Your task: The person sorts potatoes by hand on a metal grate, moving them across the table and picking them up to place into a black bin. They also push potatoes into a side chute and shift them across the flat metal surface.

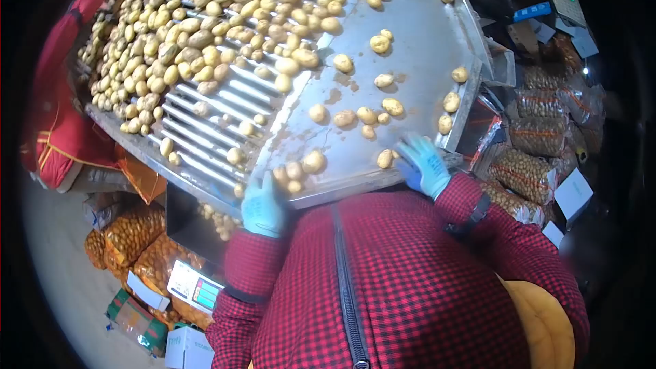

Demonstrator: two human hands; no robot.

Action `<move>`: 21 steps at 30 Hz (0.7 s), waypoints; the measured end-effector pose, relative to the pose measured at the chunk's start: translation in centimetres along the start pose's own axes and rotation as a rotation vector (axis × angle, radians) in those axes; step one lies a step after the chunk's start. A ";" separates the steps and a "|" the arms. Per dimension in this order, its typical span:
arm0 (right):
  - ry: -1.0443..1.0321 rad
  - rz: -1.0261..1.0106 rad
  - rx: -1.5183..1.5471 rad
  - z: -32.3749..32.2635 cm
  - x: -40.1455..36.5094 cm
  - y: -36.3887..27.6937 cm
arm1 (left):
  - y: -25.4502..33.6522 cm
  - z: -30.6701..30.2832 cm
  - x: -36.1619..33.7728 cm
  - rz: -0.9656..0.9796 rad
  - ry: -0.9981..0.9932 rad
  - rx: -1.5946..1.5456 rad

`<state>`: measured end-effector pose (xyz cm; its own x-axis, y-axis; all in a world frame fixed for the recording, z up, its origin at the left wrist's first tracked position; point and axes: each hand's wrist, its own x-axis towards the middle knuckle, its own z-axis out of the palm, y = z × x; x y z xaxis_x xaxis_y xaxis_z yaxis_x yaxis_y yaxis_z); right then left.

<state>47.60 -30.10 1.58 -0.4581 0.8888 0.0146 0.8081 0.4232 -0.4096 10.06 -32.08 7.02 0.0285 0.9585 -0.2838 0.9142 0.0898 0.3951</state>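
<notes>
My left hand (263,208), in a light blue glove, is at the near edge of the metal sorting table (410,34). Its fingers point up over the edge, open, beside a small group of potatoes (313,161). My right hand (425,164), gloved the same way, lies at the near right corner with fingers spread and slightly blurred. A potato (385,158) sits just left of those fingertips; whether they touch cannot be made out. More loose potatoes (392,106) are scattered over the smooth plate, several of them along the right rim.
A large heap of potatoes (198,34) covers much of the slatted rack (219,119) at left. Another person's red sleeve (61,48) is at far left. Bagged potatoes (137,232) and a label-bearing box (193,285) stand below left. More sacks (523,171) are stacked at right.
</notes>
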 end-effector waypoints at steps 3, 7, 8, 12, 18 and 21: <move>-0.078 0.017 0.070 0.6 -0.6 -0.4 | 3.5 1.7 1.7 0.063 -0.132 -0.019; -0.121 0.058 0.108 1.7 -0.5 -0.2 | 5.7 6.2 4.1 0.261 -0.164 -0.362; -0.114 0.061 0.114 1.4 -0.5 0.0 | 5.2 7.7 4.7 0.313 -0.210 -0.426; -0.077 0.145 0.098 -2.6 0.1 1.3 | 6.0 7.5 5.1 0.074 -0.248 -1.034; 0.080 0.290 -0.225 -5.4 0.8 10.8 | -1.1 5.5 3.8 -0.084 0.046 -0.763; -0.091 0.282 -0.346 -4.9 2.0 14.4 | -3.3 6.3 1.7 -0.342 0.069 -1.005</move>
<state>60.12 -21.36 0.21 -0.2204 0.9653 -0.1403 0.9751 0.2144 -0.0568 9.66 -32.49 -0.24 -0.2191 0.8502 -0.4786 0.1148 0.5096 0.8527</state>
